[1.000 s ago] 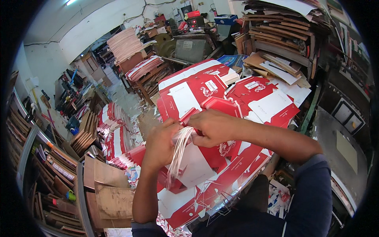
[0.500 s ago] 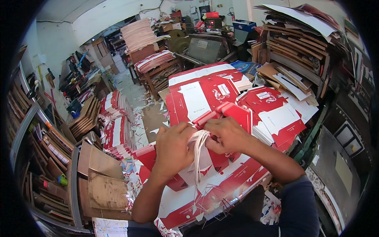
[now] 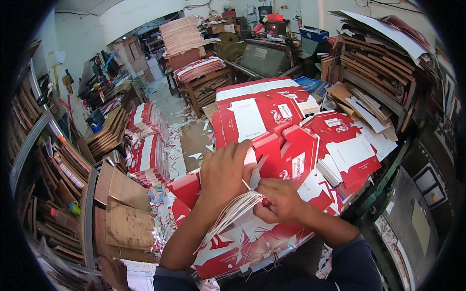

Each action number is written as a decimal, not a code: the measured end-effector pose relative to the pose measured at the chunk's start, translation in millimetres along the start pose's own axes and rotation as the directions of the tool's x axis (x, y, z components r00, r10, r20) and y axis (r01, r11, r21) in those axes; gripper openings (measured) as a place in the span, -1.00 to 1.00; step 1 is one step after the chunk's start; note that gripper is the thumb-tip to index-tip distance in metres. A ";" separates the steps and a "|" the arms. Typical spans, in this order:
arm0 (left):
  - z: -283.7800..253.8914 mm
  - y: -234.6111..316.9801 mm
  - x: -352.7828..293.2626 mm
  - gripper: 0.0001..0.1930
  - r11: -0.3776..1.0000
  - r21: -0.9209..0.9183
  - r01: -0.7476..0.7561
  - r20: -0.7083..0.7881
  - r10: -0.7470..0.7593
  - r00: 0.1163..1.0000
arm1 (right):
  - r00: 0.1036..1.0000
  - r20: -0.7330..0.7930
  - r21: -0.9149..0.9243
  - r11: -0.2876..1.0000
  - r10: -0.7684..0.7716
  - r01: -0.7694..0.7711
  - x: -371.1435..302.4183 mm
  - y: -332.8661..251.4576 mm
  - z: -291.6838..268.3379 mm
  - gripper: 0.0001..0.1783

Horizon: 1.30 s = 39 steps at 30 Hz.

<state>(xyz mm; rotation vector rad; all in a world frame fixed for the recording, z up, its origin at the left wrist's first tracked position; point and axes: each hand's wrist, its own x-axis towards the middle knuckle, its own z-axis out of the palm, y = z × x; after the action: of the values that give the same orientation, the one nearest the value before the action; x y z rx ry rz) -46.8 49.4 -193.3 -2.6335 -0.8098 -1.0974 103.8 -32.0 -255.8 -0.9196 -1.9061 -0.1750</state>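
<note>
I see the right hand clamped on paper strips, the left hand against red cards, its grip unclear; a sharp tug could tear the cards.

A: Where is passage left open?
B: Above the rear red-and-white sheets.
A: Where is it obstructed?
B: Between right hand and left forearm, by white strips; at upper right, by stacked boards.

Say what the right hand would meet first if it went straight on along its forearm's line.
Most likely the left hand, which lies up and to the left of the right hand and its white strips, though the depth between the hands is unclear.
</note>
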 end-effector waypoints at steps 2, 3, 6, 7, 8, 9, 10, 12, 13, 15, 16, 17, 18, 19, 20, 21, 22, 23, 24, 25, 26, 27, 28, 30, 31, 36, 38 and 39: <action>5.5 -1.8 -1.3 -0.67 0.998 -0.058 -0.026 -0.051 0.023 0.998 | 0.998 0.040 0.018 0.999 0.049 -0.049 1.6 -15.1 -7.2 -0.79; 7.2 -2.8 -1.8 -0.69 0.996 -0.085 -0.040 -0.080 0.033 0.996 | 0.997 0.047 0.038 0.997 0.060 -0.062 6.3 -22.1 -13.6 -0.77; 13.3 -5.5 -3.5 -0.81 0.999 -0.010 0.041 -0.009 -0.041 0.999 | 0.975 0.175 0.177 0.969 0.139 -0.170 20.5 -20.6 -35.3 -0.76; 12.8 -5.1 -3.7 -0.77 0.998 -0.023 0.059 -0.040 -0.060 0.997 | 0.972 0.168 0.324 0.922 0.166 -0.213 23.7 -18.2 -39.2 -0.78; 12.3 -3.6 -3.8 -0.71 0.996 -0.036 0.077 -0.071 -0.080 0.994 | 0.990 0.064 0.320 0.937 0.125 -0.139 26.8 -10.8 -41.2 -0.78; 13.6 -2.5 -2.5 -0.64 0.994 -0.057 0.092 -0.105 -0.098 0.990 | 0.996 -0.039 0.300 0.952 0.082 -0.066 29.4 0.9 -43.2 -0.78; 13.1 -2.6 -1.7 -0.63 0.988 -0.132 0.075 -0.146 -0.095 0.985 | 0.990 -0.138 0.277 0.961 0.035 0.005 33.9 7.5 -44.9 -0.77; 11.9 -4.7 0.5 -0.60 0.961 -0.274 0.032 -0.227 -0.097 0.969 | 0.970 -0.242 -0.105 0.994 -0.007 -0.019 50.0 9.2 -43.9 -0.74; 14.2 -6.3 0.3 -0.53 0.917 -0.394 0.060 -0.244 -0.167 0.955 | 0.970 -0.244 -0.210 0.977 -0.005 -0.048 53.8 9.0 -39.5 -0.73; 14.2 -6.1 -1.0 -0.43 0.744 -0.661 0.094 -0.246 -0.334 0.910 | 0.979 -0.202 -0.333 0.937 0.040 -0.107 57.5 13.3 -25.8 -0.72; 13.5 -6.5 -0.6 -0.38 0.627 -0.773 0.090 -0.230 -0.409 0.883 | 0.984 -0.161 -0.361 0.923 0.082 -0.136 56.8 18.8 -18.7 -0.72; 12.5 -13.1 -1.4 -0.36 0.518 -0.852 0.077 -0.183 -0.432 0.883 | 0.979 -0.197 -0.419 0.900 0.044 -0.124 56.1 24.8 -12.1 -0.72; 9.1 -23.0 -3.4 -0.34 0.397 -0.915 0.067 -0.133 -0.453 0.881 | 0.978 -0.199 -0.444 0.885 0.054 -0.139 55.3 26.1 -7.9 -0.73; 4.4 -31.2 -5.0 -0.31 0.270 -0.961 0.054 -0.082 -0.468 0.880 | 0.977 -0.202 -0.468 0.870 0.064 -0.153 54.0 26.5 -4.8 -0.73; -0.4 -37.0 -5.7 -0.32 0.173 -0.984 0.046 -0.050 -0.513 0.857 | 0.976 -0.205 -0.492 0.855 0.073 -0.167 53.8 27.9 -1.3 -0.74; -10.5 -39.5 -4.9 -0.32 0.074 -0.997 0.033 -0.015 -0.560 0.829 | 0.966 -0.256 -0.504 0.849 0.029 -0.159 53.6 31.4 5.7 -0.74; -22.5 -40.7 -1.8 -0.32 -0.025 -1.000 0.011 0.024 -0.597 0.802 | 0.964 -0.264 -0.514 0.842 0.028 -0.165 53.9 31.7 7.5 -0.74; -35.1 -42.1 2.2 -0.32 -0.036 -0.997 -0.063 -0.023 -0.665 0.746 | 0.962 -0.273 -0.524 0.834 0.026 -0.171 53.3 31.9 8.3 -0.74; -38.1 -46.6 -0.5 -0.32 -0.043 -0.997 -0.068 -0.022 -0.664 0.747 | 0.959 -0.282 -0.540 0.823 0.023 -0.178 52.0 33.2 7.3 -0.74; -40.6 -51.6 -3.3 -0.32 -0.051 -0.996 -0.074 -0.022 -0.663 0.748 | 0.960 -0.280 -0.550 0.816 0.023 -0.180 50.5 33.6 7.1 -0.73; -41.0 -54.6 -5.2 -0.32 -0.058 -0.995 -0.080 -0.022 -0.661 0.750 | 0.961 -0.277 -0.554 0.814 0.015 -0.172 50.5 33.8 6.9 -0.73; -40.4 -55.7 -11.5 -0.32 0.016 -0.997 -0.079 -0.070 -0.665 0.743 | 0.960 -0.278 -0.551 0.817 0.011 -0.169 51.1 33.1 9.1 -0.73; -40.4 -56.7 -15.9 -0.32 0.184 -0.975 -0.121 -0.214 -0.659 0.721 | 0.960 -0.279 -0.549 0.820 0.006 -0.165 52.1 33.0 10.7 -0.72; -42.9 -60.2 -25.5 -0.32 0.507 -0.844 -0.177 -0.484 -0.575 0.660 | 0.962 -0.273 -0.544 0.826 -0.009 -0.147 55.2 32.8 14.3 -0.73; -54.2 -71.7 -19.2 -0.32 0.639 -0.738 -0.217 -0.634 -0.547 0.546 | 0.962 -0.273 -0.552 0.820 -0.007 -0.151 53.2 34.6 12.6 -0.73; -146.6 -107.8 -26.8 -0.39 0.664 -0.725 -0.184 -0.673 -0.625 0.396 | 0.961 -0.276 -0.531 0.836 -0.021 -0.134 51.5 35.2 9.5 -0.76; -144.3 -123.2 -45.7 -0.30 0.714 -0.596 0.367 -0.603 -0.700 0.382 | 0.956 -0.292 -0.537 0.832 -0.031 -0.137 51.2 36.4 6.9 -0.76; -140.2 -144.5 -67.4 -0.34 0.648 -0.353 0.675 -0.474 -0.746 0.468 | 0.954 -0.298 -0.534 0.835 -0.034 -0.137 51.6 34.8 7.6 -0.77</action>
<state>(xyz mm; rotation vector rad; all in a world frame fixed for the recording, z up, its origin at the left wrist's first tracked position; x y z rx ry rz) -249.6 92.3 -147.1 -1.7339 -1.7865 -2.0638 109.1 23.1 -226.3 -1.2437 -1.5617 -0.8221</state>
